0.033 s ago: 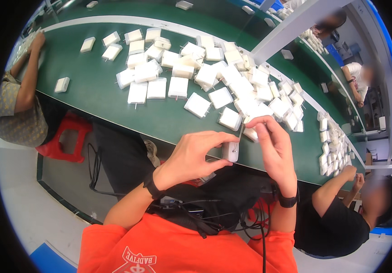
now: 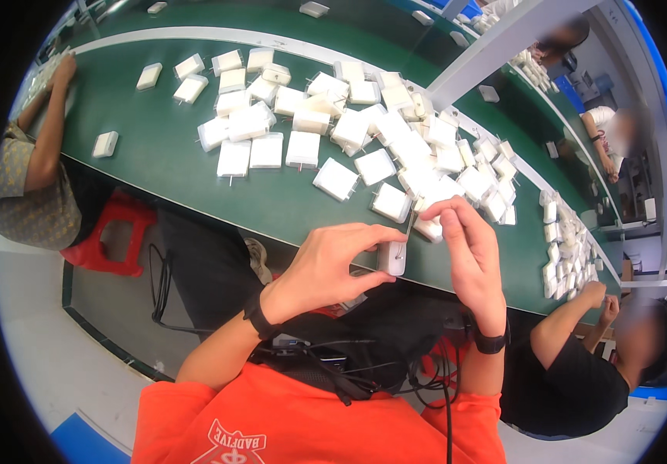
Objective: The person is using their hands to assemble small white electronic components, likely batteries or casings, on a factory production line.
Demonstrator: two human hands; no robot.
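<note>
My left hand grips a small white rectangular case between thumb and fingers, just over the table's near edge. The case's end with a small dark slit and a short metal bit faces up. My right hand is closed in a pinch on a thin metal rod-like piece, which slants down toward that end. Its exact kind is too small to make out. Just past my hands lies a heap of similar white cases, several with short wires or pins sticking out.
The green table curves across the view, with a pale rail behind it. A grey post rises at the far right. A person in black works at right, another at left. Black cables hang by my lap.
The fingers of my right hand have shifted very slightly. My left hand and the white case look the same.
</note>
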